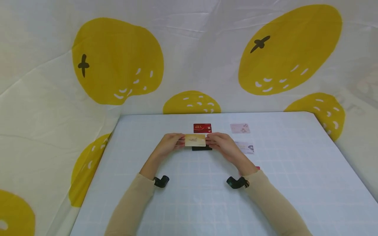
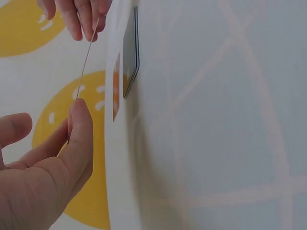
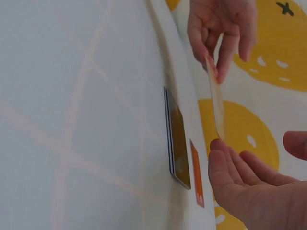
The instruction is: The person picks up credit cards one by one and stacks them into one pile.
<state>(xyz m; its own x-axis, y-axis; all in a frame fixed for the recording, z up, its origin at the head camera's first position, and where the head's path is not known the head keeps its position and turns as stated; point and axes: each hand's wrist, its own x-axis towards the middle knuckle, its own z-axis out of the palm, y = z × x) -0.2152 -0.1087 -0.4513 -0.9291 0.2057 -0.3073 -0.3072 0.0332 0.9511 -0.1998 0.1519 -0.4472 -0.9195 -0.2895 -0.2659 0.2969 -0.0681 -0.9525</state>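
A cream and gold card (image 1: 195, 140) is held up between the two hands above the table. My left hand (image 1: 169, 144) pinches its left edge between thumb and fingers, seen close in the left wrist view. At the opposite edge, the fingertips of my right hand (image 1: 224, 146) grip the card; the right wrist view shows it nearly edge-on. Below lies a small stack of dark cards (image 3: 178, 143), mostly covered by the held card in the head view. Just behind the stack is a red card (image 1: 202, 128) with gold "VIP" lettering, lying flat.
A pale pink card (image 1: 240, 128) lies at the back right. Nearer is a whitish card (image 1: 248, 148), partly behind the right hand. A bit of another red card (image 1: 258, 167) shows beside the right wrist. The table (image 1: 189, 203) meets a fruit-printed cloth (image 1: 189, 59) behind.
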